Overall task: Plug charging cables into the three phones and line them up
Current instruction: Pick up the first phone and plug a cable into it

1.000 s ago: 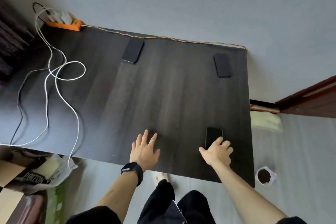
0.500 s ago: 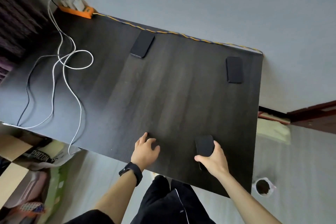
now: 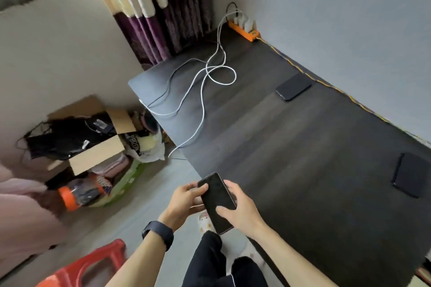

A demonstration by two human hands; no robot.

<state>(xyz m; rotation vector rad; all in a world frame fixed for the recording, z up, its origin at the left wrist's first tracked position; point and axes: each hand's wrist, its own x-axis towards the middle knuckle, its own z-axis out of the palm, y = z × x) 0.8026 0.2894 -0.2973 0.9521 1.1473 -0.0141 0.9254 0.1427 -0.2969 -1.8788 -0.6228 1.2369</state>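
Phone [image 3: 218, 200] held between both hands' fingers [image 3: 225, 210].

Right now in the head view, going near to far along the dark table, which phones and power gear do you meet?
Phone held in both hands → phone near the right edge → phone by the wall → looped white cable → orange power strip.

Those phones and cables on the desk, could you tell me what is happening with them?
A person holds one phone in both hands, left hand and right hand, just off the dark table's near edge. Two more phones lie on the table, unplugged. The charging cables trail loose from the orange power strip.
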